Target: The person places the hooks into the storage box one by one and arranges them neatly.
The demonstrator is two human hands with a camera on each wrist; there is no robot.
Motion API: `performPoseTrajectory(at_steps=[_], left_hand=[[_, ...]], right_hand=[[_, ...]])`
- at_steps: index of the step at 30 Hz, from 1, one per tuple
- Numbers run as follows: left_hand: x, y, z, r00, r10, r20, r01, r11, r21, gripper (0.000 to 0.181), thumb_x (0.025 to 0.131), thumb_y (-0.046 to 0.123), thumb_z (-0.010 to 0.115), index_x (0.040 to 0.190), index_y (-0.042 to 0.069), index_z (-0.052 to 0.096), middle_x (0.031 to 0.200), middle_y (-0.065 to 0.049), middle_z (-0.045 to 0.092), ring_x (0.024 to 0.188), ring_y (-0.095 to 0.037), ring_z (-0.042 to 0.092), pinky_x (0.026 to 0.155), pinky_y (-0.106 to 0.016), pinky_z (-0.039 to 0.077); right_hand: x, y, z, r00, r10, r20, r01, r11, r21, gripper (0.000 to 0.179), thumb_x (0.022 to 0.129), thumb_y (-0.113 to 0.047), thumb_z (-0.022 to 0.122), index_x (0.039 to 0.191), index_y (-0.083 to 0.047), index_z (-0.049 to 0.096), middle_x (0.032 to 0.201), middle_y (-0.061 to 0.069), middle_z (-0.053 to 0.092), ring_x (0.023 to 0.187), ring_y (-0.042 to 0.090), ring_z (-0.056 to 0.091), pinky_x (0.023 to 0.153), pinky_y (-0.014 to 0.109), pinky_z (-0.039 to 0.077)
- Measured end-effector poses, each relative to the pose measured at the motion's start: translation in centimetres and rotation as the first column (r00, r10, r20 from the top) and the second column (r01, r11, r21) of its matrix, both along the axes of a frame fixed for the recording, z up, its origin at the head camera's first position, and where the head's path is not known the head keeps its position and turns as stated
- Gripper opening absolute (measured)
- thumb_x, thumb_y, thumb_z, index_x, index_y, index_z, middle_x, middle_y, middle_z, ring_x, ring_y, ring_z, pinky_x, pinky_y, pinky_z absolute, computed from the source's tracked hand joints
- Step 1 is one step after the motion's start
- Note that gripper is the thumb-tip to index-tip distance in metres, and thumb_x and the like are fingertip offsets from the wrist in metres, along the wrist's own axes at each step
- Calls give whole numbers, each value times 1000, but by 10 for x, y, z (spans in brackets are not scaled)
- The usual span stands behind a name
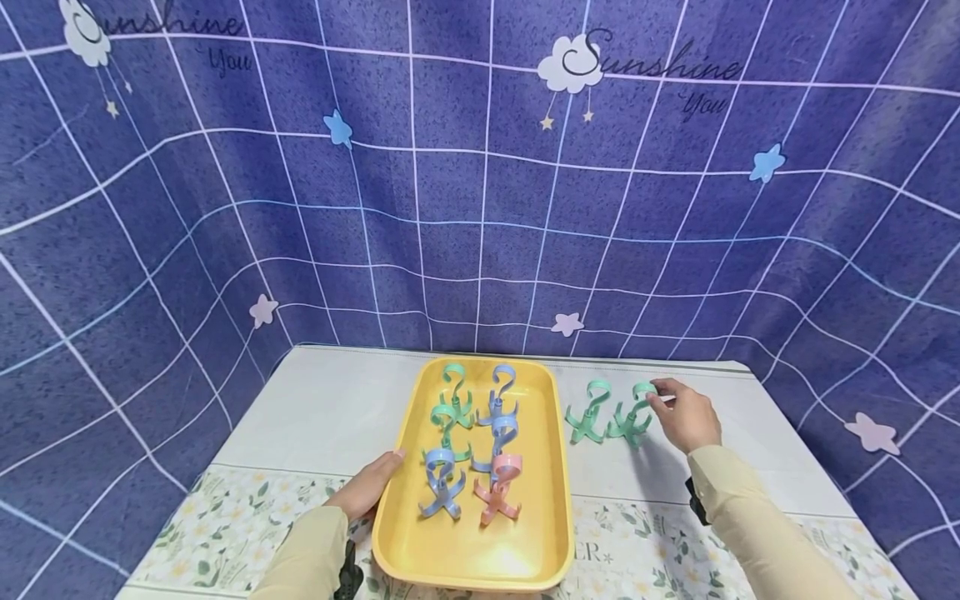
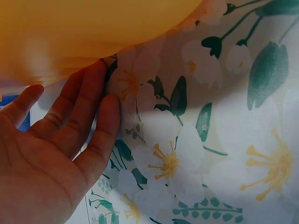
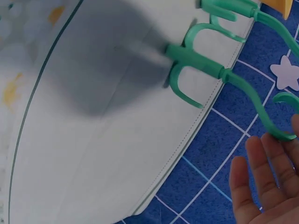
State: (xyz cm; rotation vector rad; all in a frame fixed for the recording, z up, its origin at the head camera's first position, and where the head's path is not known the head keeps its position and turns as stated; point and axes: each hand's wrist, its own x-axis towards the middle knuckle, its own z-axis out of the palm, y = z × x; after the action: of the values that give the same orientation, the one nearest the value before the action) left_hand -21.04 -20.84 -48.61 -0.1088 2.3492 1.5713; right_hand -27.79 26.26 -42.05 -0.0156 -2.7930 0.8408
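Note:
Two green four-pronged hooks stand on the table to the right of a yellow tray (image 1: 472, 554). My right hand (image 1: 686, 417) is at the farther right green hook (image 1: 630, 427), thumb and forefinger pinching its curled top. In the right wrist view this green hook (image 3: 201, 64) stands on its prongs, and the other fingers (image 3: 264, 168) extend beside its curl. The other green hook (image 1: 587, 425) is just left of it. My left hand (image 1: 369, 485) rests against the tray's left side, its fingers (image 2: 88, 88) extended under the rim in the left wrist view.
Inside the tray stand several more hooks: green ones (image 1: 457, 408), blue ones (image 1: 442, 500) and a pink one (image 1: 497, 504). A pale, flower-printed cloth (image 1: 262, 508) covers the table. Blue gridded fabric (image 1: 450, 183) hangs behind and at both sides.

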Motion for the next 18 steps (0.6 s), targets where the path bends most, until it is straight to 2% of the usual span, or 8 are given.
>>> performPoseTrajectory(at_steps=[5, 11, 18], left_hand=[[1, 1, 2, 1000, 4, 7, -4, 1000, -16, 62, 111, 48, 32, 147, -2, 41, 103, -11, 67, 87, -23, 68, 77, -42, 59], [2, 4, 5, 1000, 19, 3, -19, 999, -35, 58, 112, 44, 31, 144, -3, 44, 100, -10, 66, 85, -23, 68, 77, -42, 59], [3, 5, 6, 1000, 19, 5, -19, 999, -31, 57, 112, 44, 31, 142, -3, 45, 99, -11, 66, 84, -24, 68, 75, -42, 59]], right_hand=[[4, 1, -2, 999, -10, -30, 11, 999, 33, 36, 102, -25, 62, 127, 0, 66, 117, 19, 71, 101, 38, 69, 79, 57, 52], [9, -2, -1, 999, -11, -49, 12, 1000, 14, 35, 101, -26, 64, 125, -1, 68, 114, 18, 72, 101, 38, 69, 80, 57, 52], [15, 0, 4, 990, 3, -140, -2, 1000, 11, 32, 99, -25, 69, 120, -2, 71, 105, 16, 75, 95, 37, 71, 79, 57, 53]])
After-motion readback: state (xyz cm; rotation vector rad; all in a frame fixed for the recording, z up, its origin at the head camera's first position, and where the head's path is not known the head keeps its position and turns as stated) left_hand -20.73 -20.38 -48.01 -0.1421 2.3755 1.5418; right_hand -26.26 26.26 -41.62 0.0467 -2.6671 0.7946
